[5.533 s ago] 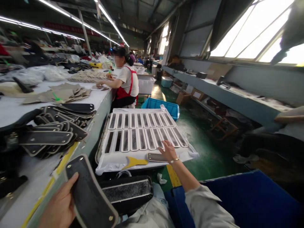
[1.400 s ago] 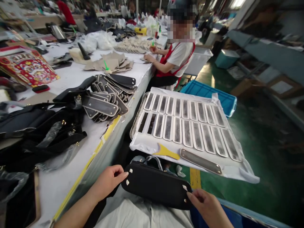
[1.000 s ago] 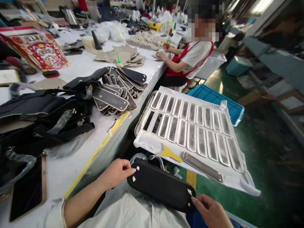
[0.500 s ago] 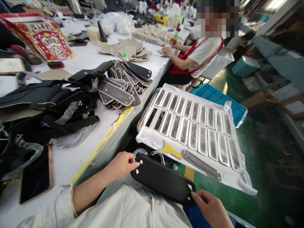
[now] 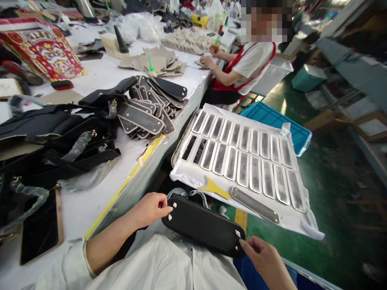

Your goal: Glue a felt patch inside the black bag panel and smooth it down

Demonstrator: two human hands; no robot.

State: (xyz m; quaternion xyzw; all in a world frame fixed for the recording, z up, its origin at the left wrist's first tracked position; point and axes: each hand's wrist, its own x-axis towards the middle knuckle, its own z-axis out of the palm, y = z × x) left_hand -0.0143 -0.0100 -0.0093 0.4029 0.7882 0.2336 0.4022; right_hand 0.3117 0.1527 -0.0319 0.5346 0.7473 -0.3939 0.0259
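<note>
A black handbag (image 5: 202, 225) rests at my lap with its long rounded base turned up. Small white pieces stick up near both ends of the base, and a gold stud shows at the right end. Plastic-wrapped handle parts show behind it. My left hand (image 5: 152, 209) is closed, thumb and fingertips pinching at the left end beside a white piece. At the right end, my right hand (image 5: 261, 257) has its thumb and forefinger closed at the edge by another white piece. The bag's underside is hidden.
Beyond the bag, a white-covered tray (image 5: 181, 175) carries rows of grey strips, a yellow scraper (image 5: 215, 187) and a loose grey strip (image 5: 255, 204). On the left table lie black bags (image 5: 60, 149), stacked base panels (image 5: 142, 117) and a phone (image 5: 40, 225). A co-worker (image 5: 242, 68) sits ahead.
The view has shifted slightly, so the table and tray sit a little further left. Both hands keep their places at the bag's ends.
</note>
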